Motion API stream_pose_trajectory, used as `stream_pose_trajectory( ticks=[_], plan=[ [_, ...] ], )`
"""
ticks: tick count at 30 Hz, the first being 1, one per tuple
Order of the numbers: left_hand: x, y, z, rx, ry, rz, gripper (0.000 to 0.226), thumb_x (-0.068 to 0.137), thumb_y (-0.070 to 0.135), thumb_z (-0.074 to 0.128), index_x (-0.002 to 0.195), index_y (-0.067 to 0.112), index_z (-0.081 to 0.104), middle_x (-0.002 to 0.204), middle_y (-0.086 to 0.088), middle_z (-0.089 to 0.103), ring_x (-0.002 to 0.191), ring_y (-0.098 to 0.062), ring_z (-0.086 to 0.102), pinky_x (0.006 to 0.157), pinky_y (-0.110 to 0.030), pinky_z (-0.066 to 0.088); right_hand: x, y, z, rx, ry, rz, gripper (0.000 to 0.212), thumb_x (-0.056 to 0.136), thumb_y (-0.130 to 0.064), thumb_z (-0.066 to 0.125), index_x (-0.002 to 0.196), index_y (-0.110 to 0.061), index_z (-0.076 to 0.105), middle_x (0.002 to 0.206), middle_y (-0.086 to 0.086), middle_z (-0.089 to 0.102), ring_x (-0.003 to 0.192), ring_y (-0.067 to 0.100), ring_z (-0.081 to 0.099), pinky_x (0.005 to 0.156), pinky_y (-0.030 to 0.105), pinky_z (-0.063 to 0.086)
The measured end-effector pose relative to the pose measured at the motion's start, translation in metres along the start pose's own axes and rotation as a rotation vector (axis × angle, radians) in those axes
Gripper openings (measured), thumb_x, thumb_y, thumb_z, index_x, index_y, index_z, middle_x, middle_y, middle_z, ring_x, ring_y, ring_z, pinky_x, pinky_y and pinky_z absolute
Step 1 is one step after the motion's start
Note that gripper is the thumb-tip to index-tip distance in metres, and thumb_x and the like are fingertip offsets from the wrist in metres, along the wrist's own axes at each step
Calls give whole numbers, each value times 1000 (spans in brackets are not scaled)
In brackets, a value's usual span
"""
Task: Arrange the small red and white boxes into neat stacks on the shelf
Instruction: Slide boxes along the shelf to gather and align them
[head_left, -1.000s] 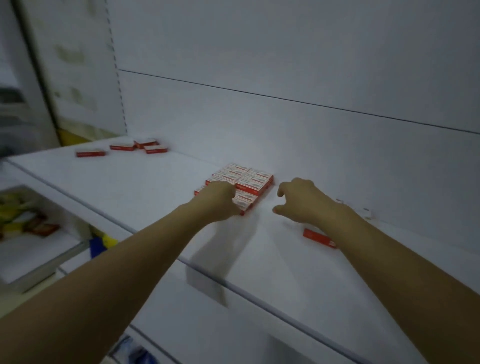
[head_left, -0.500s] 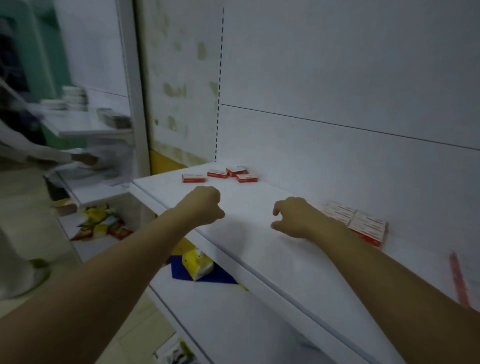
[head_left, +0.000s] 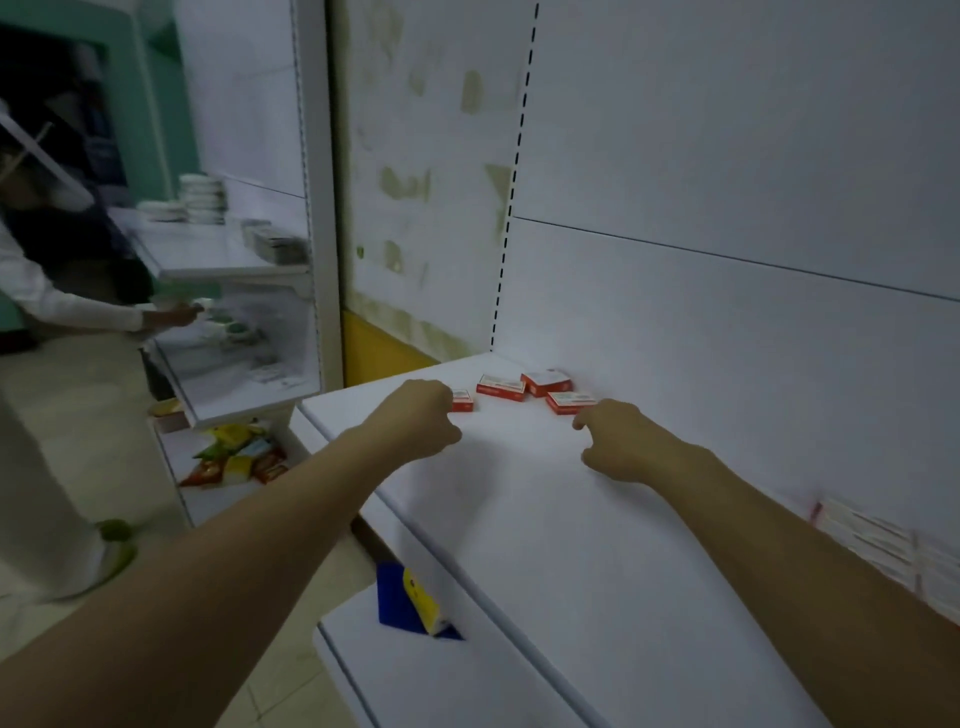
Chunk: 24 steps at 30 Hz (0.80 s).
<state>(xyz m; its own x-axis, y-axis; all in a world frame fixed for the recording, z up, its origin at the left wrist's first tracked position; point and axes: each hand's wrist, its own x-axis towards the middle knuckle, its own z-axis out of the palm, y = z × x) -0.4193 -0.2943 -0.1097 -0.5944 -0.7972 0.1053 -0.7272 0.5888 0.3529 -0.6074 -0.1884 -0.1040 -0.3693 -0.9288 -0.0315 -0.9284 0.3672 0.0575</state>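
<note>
Several small red and white boxes lie loose at the far left end of the white shelf (head_left: 519, 519): one (head_left: 462, 400) half hidden behind my left hand, one (head_left: 501, 387) flat, one (head_left: 546, 382) near the back wall, one (head_left: 570, 401) in front of it. My left hand (head_left: 423, 418) hovers over the shelf with fingers curled, holding nothing, just in front of the leftmost box. My right hand (head_left: 621, 439) is loosely curled and empty, its fingertips close to the nearest box. The arranged block of boxes (head_left: 883, 540) shows blurred at the right edge.
The shelf's back panel (head_left: 727, 312) rises right behind the boxes. A lower shelf (head_left: 467, 675) holds a blue and yellow pack (head_left: 415, 603). At left another person (head_left: 67, 291) reaches into a neighbouring shelf unit with snack packets (head_left: 234, 457) below.
My view swung left from the arranged block to the loose boxes at the shelf's end. Both hands travelled left along the shelf and now sit just before those boxes, still empty.
</note>
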Motion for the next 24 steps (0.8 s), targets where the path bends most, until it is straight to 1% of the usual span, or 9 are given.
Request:
stream_pose_trajectory(
  ticks=[2, 5, 9, 12, 14, 17, 20, 24],
  plan=[
    [23, 3, 1, 5, -8, 9, 34, 89, 24, 61, 118, 6, 60, 113, -9, 63, 91, -19, 55, 78, -25, 44, 25, 10, 0, 9, 8, 23, 44, 90, -9, 44, 134, -11, 43, 132, 10, 44, 120, 27, 44, 95, 31, 40],
    [55, 10, 3, -5, -11, 27, 33, 88, 22, 60, 116, 4, 61, 111, -11, 63, 86, -18, 51, 79, -30, 47, 59, 23, 0, 26, 4, 42, 51, 89, -6, 44, 139, -12, 35, 134, 10, 41, 122, 29, 40, 97, 35, 43],
    [91, 18, 7, -4, -31, 67, 32, 88, 20, 59, 115, 4, 60, 111, -11, 64, 87, -21, 57, 78, -31, 50, 96, 34, 4, 26, -20, 33, 56, 89, -4, 44, 142, -16, 30, 136, 8, 41, 123, 28, 39, 99, 34, 38],
    [106, 22, 13, -10, -53, 101, 31, 89, 19, 58, 115, 3, 60, 111, -11, 63, 83, -18, 56, 76, -30, 49, 110, 40, 13, 17, -63, 51, 56, 90, -7, 43, 143, -16, 28, 140, 8, 40, 126, 29, 38, 104, 34, 34],
    [113, 23, 16, -4, -61, 128, 31, 89, 19, 58, 116, 4, 60, 111, -10, 63, 82, -17, 54, 72, -27, 45, 116, 43, 18, 42, -63, 63, 52, 91, -10, 43, 142, -14, 32, 139, 9, 39, 125, 29, 41, 105, 34, 35],
    [120, 24, 20, 6, -76, 165, 32, 89, 24, 58, 116, 5, 60, 112, -9, 63, 83, -17, 53, 70, -25, 41, 118, 47, 19, 60, -50, 95, 44, 91, -19, 47, 134, -12, 44, 129, 12, 40, 116, 29, 47, 98, 33, 40],
    [124, 26, 24, 8, -95, 186, 32, 89, 25, 58, 115, 6, 61, 112, -9, 63, 91, -19, 57, 75, -27, 44, 105, 50, 17, 95, -79, 150, 44, 88, -30, 53, 127, -9, 50, 122, 13, 44, 108, 27, 50, 88, 30, 41],
    [119, 40, 31, 4, -140, 286, 37, 88, 26, 62, 121, 9, 60, 117, -7, 62, 100, -19, 56, 79, -24, 40, 71, 54, 13, 135, -37, 181, 45, 83, -29, 60, 124, -9, 52, 119, 12, 45, 105, 25, 51, 81, 27, 40]
  ],
)
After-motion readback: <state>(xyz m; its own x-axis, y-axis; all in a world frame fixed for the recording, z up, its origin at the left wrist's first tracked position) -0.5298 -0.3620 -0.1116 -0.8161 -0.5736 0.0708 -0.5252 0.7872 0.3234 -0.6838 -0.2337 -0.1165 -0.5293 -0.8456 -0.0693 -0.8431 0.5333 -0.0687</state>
